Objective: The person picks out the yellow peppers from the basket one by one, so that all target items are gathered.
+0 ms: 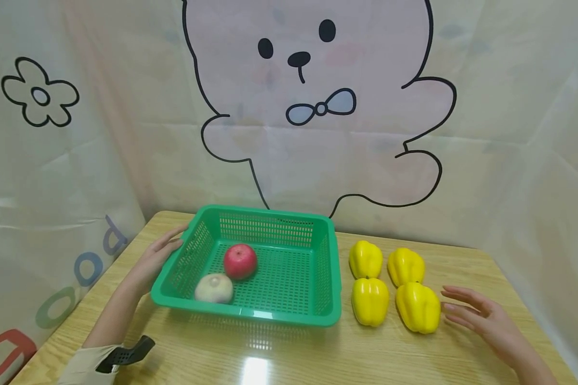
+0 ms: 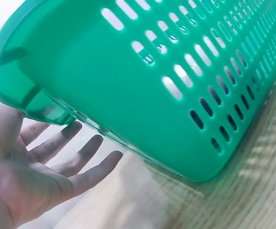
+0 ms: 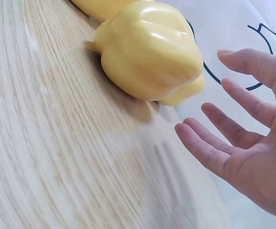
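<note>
In the head view my left hand (image 1: 156,259) is at the left rim of a green plastic basket (image 1: 337,267), its fingers extended along the outer side. The left wrist view shows those fingers (image 2: 88,152) loosely spread just under the rim. Inside the basket sit a red apple (image 1: 240,261) and a pale, round, onion-like thing (image 1: 214,289), both toward its left. My right hand (image 1: 486,321) hovers at the right with spread fingers, holding nothing. Nearest to it is a yellow bell pepper (image 1: 418,308). The right wrist view shows a gap between this pepper (image 3: 150,52) and the fingertips (image 3: 209,109).
Three more yellow bell peppers, at the back left (image 1: 365,259), back right (image 1: 405,266) and front left (image 1: 370,301) of the group, lie right of the basket on the wooden table (image 1: 308,358). A printed cloth (image 1: 125,160) hangs behind and along both sides.
</note>
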`<control>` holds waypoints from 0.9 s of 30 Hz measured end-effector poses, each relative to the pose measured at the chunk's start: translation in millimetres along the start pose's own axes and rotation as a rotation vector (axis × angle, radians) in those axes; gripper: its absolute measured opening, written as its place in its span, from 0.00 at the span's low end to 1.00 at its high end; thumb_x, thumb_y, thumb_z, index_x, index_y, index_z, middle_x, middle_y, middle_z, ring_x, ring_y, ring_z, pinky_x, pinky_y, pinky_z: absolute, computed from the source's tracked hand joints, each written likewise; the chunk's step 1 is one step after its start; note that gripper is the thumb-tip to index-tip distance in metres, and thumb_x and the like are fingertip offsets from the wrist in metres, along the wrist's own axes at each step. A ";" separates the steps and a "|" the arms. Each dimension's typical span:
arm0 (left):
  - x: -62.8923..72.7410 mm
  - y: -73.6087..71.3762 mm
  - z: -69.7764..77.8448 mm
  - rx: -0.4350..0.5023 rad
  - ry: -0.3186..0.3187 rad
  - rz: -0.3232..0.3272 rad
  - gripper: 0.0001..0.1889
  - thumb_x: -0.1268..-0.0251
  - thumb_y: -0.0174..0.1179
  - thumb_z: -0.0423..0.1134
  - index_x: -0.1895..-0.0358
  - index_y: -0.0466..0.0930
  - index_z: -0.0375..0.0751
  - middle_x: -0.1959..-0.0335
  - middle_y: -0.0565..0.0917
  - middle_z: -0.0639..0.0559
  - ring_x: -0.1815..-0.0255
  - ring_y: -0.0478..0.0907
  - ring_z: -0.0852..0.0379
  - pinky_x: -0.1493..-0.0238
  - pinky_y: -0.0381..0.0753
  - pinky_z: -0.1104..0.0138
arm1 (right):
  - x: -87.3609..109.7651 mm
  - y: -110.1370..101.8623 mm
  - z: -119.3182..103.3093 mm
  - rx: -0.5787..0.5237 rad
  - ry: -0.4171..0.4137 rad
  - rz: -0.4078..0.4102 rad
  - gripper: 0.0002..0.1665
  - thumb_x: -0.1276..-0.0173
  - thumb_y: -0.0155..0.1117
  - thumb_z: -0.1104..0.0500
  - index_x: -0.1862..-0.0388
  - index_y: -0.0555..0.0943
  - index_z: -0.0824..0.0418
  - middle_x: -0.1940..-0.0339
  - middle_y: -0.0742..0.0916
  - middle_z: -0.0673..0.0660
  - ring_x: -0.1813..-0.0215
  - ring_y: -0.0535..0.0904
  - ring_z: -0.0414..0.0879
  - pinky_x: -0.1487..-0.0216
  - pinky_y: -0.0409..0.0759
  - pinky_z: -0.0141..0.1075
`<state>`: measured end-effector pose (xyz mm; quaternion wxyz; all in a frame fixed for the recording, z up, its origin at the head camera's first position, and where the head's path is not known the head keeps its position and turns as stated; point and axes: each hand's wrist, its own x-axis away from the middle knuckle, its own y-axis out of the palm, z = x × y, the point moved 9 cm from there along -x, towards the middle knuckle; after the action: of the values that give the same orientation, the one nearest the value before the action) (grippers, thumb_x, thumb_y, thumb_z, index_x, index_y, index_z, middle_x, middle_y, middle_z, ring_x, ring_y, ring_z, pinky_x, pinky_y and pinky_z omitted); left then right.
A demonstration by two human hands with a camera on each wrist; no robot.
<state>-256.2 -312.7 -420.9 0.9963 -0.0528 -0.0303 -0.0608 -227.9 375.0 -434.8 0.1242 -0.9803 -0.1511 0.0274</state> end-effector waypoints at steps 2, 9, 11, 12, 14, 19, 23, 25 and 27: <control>1.1 -0.8 2.6 -0.018 0.015 -0.006 0.33 0.12 0.47 0.51 0.14 0.50 0.43 0.41 0.79 0.58 0.52 0.86 0.57 0.54 0.89 0.59 | -0.2 -0.4 -2.1 -0.017 -0.025 -0.013 0.31 0.17 0.50 0.73 0.33 0.81 0.39 0.39 0.84 0.32 0.43 0.83 0.28 0.50 0.86 0.29; 3.5 -6.0 12.4 -0.058 0.077 -0.004 0.32 0.12 0.49 0.46 0.15 0.54 0.38 0.40 0.78 0.61 0.48 0.84 0.62 0.51 0.88 0.62 | 1.0 -2.9 -8.1 -0.049 -0.068 -0.042 0.33 0.18 0.48 0.75 0.33 0.81 0.41 0.38 0.84 0.32 0.43 0.85 0.31 0.50 0.87 0.30; 4.2 -8.7 13.7 -0.075 0.089 0.000 0.32 0.12 0.48 0.45 0.15 0.53 0.36 0.40 0.77 0.63 0.46 0.82 0.66 0.50 0.87 0.63 | 1.0 -5.1 -8.4 -0.042 -0.054 -0.031 0.33 0.18 0.48 0.75 0.34 0.82 0.40 0.39 0.84 0.32 0.43 0.85 0.31 0.50 0.87 0.30; 4.7 -10.2 14.1 -0.086 0.094 0.003 0.32 0.12 0.48 0.45 0.15 0.52 0.35 0.39 0.76 0.64 0.44 0.80 0.68 0.50 0.87 0.64 | 1.1 -6.3 -8.5 -0.036 -0.045 -0.025 0.33 0.17 0.49 0.74 0.34 0.82 0.40 0.39 0.84 0.31 0.43 0.85 0.30 0.51 0.87 0.30; 5.9 -12.4 14.5 -0.112 0.093 0.009 0.33 0.11 0.47 0.45 0.15 0.51 0.34 0.33 0.75 0.55 0.42 0.77 0.71 0.48 0.86 0.63 | 1.6 -8.9 -9.5 -0.003 -0.034 -0.005 0.32 0.18 0.50 0.74 0.35 0.82 0.39 0.40 0.84 0.31 0.44 0.85 0.30 0.51 0.87 0.29; 10.8 -18.1 14.2 -0.186 0.081 0.016 0.33 0.11 0.46 0.48 0.15 0.50 0.35 0.23 0.68 0.40 0.40 0.72 0.76 0.43 0.82 0.60 | 4.9 -17.2 -13.3 0.149 -0.005 0.073 0.26 0.18 0.54 0.70 0.34 0.83 0.44 0.42 0.83 0.28 0.46 0.85 0.28 0.53 0.87 0.29; 15.5 -19.9 14.6 -0.231 0.082 0.016 0.34 0.11 0.45 0.48 0.15 0.49 0.33 0.21 0.65 0.33 0.41 0.72 0.78 0.41 0.83 0.56 | 7.5 -23.0 -16.9 0.128 -0.018 0.115 0.26 0.18 0.54 0.71 0.36 0.84 0.45 0.43 0.85 0.29 0.46 0.83 0.26 0.54 0.87 0.28; 17.5 -19.7 15.5 -0.251 0.086 0.018 0.34 0.11 0.45 0.48 0.15 0.49 0.32 0.20 0.62 0.27 0.42 0.72 0.79 0.40 0.83 0.54 | 8.1 -23.8 -20.4 0.069 -0.058 0.115 0.28 0.19 0.52 0.74 0.37 0.85 0.45 0.43 0.86 0.31 0.45 0.83 0.25 0.55 0.86 0.27; 19.9 -20.1 16.4 -0.269 0.094 0.021 0.34 0.11 0.45 0.48 0.15 0.50 0.31 0.21 0.62 0.25 0.43 0.72 0.80 0.42 0.84 0.56 | 8.7 -24.3 -23.6 0.027 -0.093 0.115 0.29 0.20 0.51 0.76 0.38 0.85 0.48 0.42 0.86 0.32 0.45 0.82 0.25 0.54 0.86 0.26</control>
<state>-239.9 -333.1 -401.2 0.9811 -0.1834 0.0255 -0.0560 -224.5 394.5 -406.0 0.1286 -0.9832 -0.1000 0.0822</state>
